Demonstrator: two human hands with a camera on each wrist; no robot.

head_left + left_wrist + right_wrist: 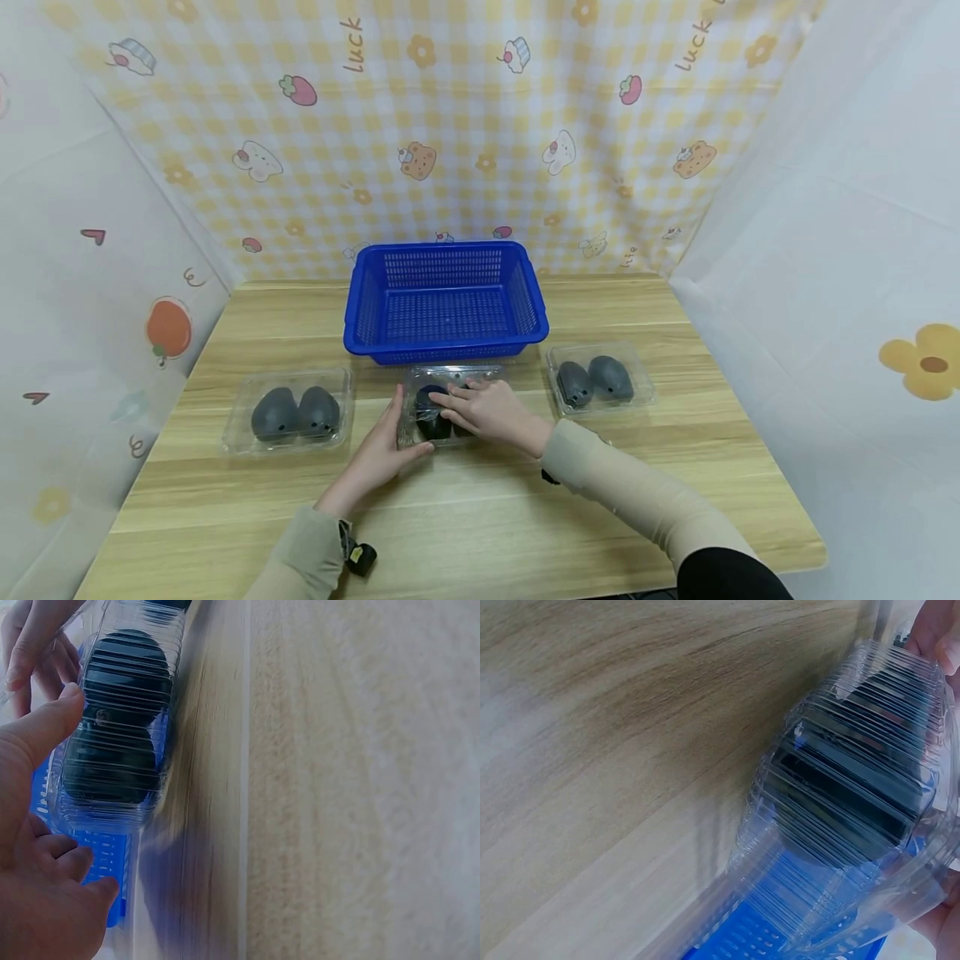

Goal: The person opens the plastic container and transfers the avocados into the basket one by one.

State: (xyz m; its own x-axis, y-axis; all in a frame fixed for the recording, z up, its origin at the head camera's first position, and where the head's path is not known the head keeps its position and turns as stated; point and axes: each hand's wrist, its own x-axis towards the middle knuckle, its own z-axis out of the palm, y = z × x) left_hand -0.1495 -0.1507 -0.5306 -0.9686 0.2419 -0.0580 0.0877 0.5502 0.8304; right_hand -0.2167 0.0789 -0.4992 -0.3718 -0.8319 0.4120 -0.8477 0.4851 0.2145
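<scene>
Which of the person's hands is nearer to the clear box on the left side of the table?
Left. The left hand lies just right of the left clear box, at the middle box's left edge; the right hand rests on the middle box, farther away.

Head looks down; wrists closely share clamshell [450, 404].

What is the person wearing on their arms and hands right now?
Both arms wear long beige sleeves, and a black layer shows at the right upper arm. The left hand and right hand are bare, without gloves. A small black device sits at the left wrist, and a dark strap shows at the right wrist.
</scene>
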